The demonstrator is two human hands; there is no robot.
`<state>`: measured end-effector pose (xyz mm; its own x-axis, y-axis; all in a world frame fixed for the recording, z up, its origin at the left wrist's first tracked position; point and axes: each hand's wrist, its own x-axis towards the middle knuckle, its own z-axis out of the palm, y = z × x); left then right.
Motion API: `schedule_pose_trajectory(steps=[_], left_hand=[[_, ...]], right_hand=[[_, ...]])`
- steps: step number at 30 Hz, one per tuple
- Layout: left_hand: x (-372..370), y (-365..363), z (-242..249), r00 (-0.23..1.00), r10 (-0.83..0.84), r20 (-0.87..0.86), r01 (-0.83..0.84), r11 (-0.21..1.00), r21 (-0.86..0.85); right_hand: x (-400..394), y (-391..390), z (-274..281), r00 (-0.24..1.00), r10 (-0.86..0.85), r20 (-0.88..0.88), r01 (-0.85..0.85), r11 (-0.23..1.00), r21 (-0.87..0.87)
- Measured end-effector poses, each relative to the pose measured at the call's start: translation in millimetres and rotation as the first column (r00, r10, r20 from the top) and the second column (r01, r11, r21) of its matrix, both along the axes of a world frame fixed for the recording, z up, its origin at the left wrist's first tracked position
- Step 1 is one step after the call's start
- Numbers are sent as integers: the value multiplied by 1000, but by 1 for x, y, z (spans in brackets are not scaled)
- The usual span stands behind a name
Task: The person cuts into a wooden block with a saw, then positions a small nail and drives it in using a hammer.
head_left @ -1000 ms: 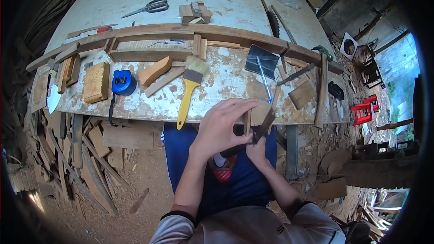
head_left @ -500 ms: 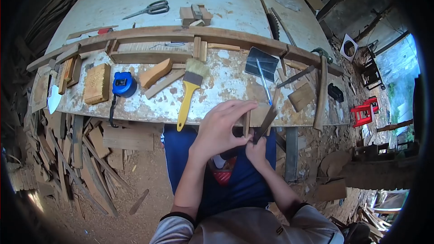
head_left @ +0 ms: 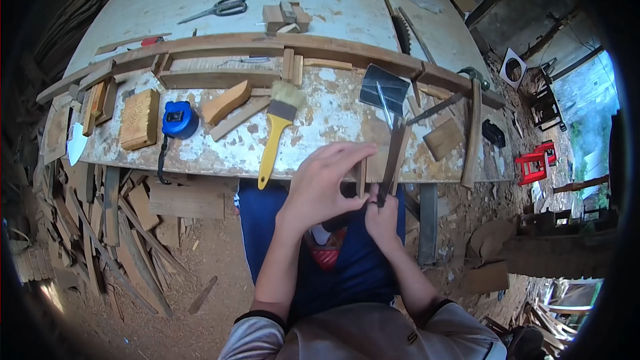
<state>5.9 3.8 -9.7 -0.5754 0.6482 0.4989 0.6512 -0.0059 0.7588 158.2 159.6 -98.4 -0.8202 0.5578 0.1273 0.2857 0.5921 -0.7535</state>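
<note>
My left hand (head_left: 325, 180) is curled around a small wooden piece (head_left: 377, 163) at the front edge of the bench, thumb below and fingers on top. Close beside it, my right hand (head_left: 384, 221) is closed on the lower end of a long, dark, flat file (head_left: 394, 159). The file points away from me across the wooden piece, and its far end overlaps the pencil-like rod (head_left: 383, 100) lying on a dark square sheet (head_left: 385, 87). A yellow-handled paintbrush (head_left: 275, 140) lies left of my left hand.
On the painted bench (head_left: 320, 93) are a blue tape measure (head_left: 180, 120), wooden blocks (head_left: 140, 120), scissors (head_left: 227, 7) and a hammer (head_left: 472, 137). A long wooden rail (head_left: 333, 47) crosses behind them. Wood offcuts (head_left: 127, 227) pile up at the lower left.
The file has moved forward and turned more upright, its far end now farther over the bench. My left hand keeps its hold on the wooden piece. The view shifts slightly.
</note>
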Motion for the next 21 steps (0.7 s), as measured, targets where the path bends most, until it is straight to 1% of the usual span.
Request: schedule_pose_trajectory(steps=[2, 3, 4, 6, 7, 8, 10, 11, 12, 15, 16, 17, 19, 20, 21], left_hand=[[0, 0, 5, 1000, 4, 15, -4, 1000, -13], [3, -1, 5, 1000, 7, 29, -6, 1000, -22], [4, -2, 5, 999, 21, 39, -19, 999, -48], [-2, 0, 4, 1000, 29, -11, -29, 1000, -9], [2, 0, 2, 1000, 17, -15, -17, 1000, 0], [2, -1, 3, 1000, 12, 13, -11, 999, -38], [2, 0, 7, 1000, 11, 21, -10, 999, -38], [4, -1, 8, 1000, 9, 30, -8, 999, -42], [4, -2, 10, 1000, 7, 23, -6, 999, -43], [8, -2, 4, 999, 11, 35, -9, 999, -36], [7, -1, 2, 999, 1, 35, 0, 1000, -26], [2, 1, 4, 1000, -4, 14, 4, 1000, -9], [3, -1, 9, 1000, -12, 27, 13, 1000, -23], [4, -2, 9, 1000, -6, 27, 7, 999, -33], [4, -2, 8, 1000, 1, 31, 0, 999, -41]], right_hand=[[12, 14, -58, 999, 7, -54, -6, 1000, 24], [17, 16, -74, 997, 11, -73, -8, 999, 34], [15, 6, -57, 999, -47, -22, 46, 998, -50], [4, -5, -10, 1000, -6, 12, 7, 998, -70], [6, -11, 3, 999, -1, 49, 6, 996, -91], [7, -8, -5, 999, -9, 48, 14, 995, -102], [15, 8, -58, 1000, -3, -24, 3, 1000, 16], [22, 9, -73, 999, 0, -54, 3, 997, 72], [25, 5, -65, 999, -10, 34, 10, 1000, -9], [11, -16, 1, 999, -40, 27, 43, 991, -125], [9, -13, 8, 995, -29, 92, 40, 992, -121], [12, -9, -5, 998, -23, 52, 27, 997, -70], [22, 3, -57, 999, -1, -40, 3, 999, 38], [33, 7, -74, 997, -2, 72, 5, 999, -43], [27, 4, -67, 1000, -10, 27, 12, 998, -62]])
